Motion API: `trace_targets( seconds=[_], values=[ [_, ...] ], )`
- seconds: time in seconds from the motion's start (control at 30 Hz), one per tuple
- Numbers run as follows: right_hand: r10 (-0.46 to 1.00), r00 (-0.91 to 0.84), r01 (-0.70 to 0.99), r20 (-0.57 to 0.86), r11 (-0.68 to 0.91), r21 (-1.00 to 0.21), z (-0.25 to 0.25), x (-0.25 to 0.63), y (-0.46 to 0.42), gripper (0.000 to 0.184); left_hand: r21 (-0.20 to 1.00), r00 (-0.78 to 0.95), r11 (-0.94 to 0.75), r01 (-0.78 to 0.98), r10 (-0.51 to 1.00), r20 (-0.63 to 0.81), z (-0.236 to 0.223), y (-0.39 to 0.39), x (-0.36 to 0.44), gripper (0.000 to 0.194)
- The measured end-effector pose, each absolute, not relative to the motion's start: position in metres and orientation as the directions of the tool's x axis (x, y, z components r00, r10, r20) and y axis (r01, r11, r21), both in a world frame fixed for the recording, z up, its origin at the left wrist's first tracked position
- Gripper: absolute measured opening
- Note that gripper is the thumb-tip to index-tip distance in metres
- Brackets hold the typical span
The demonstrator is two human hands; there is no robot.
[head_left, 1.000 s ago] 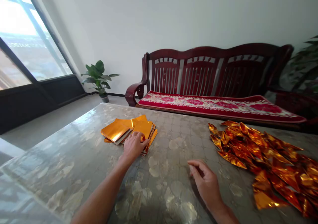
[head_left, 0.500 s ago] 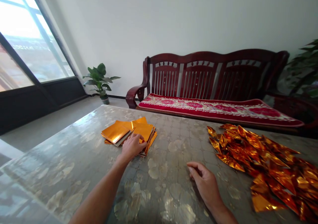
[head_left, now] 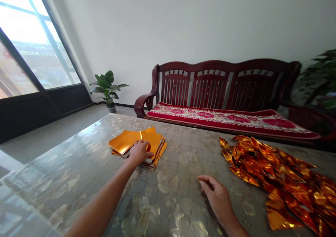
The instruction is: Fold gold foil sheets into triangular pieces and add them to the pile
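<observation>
a wide table (head_left: 78, 167) with a glossy, floral-patterned top fills the foreground, and a dark red wooden bench (head_left: 225, 90) with a flowered cushion stands just behind it, a potted plant (head_left: 107, 88) on the floor by the window. on the right side of the table lies a loose heap of folded gold foil pieces (head_left: 278, 174), kept well apart from the flat stack of gold foil sheets (head_left: 138, 146) on the left, likely so finished and unfolded paper don't mix. the left hand (head_left: 138, 153) rests on the stack's near edge, fingers curled onto the top sheets; a firm pinch can't be made out. the right hand (head_left: 219, 198) lies empty on the table, fingers loosely curled, between stack and heap.
</observation>
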State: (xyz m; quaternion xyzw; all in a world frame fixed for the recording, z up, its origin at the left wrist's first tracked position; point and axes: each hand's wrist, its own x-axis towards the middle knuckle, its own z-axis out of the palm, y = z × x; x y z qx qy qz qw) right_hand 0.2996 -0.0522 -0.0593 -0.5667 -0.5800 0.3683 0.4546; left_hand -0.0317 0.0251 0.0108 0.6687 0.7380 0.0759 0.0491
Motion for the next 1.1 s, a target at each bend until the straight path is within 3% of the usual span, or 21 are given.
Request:
trace_targets(
  seconds=[0.33,0.87,1.1],
  values=[
    [0.992,0.037,0.349,0.118,0.098,-0.932,-0.057,0.299,-0.053,0.033,0.100,-0.098,0.099,0.990,0.995,-0.008,0.013,0.037,-0.032,0.018],
    [0.984,0.020,0.395,0.178,0.156,-0.906,-0.059,0.299,-0.052,0.031,-0.024,-0.040,0.039,0.999,0.998,-0.038,0.011,0.036,-0.025,0.024],
    [0.980,0.000,0.406,0.197,0.180,-0.896,-0.063,0.300,-0.050,0.030,0.003,0.016,-0.016,1.000,0.998,-0.064,0.017,0.036,-0.032,0.029]
  ],
)
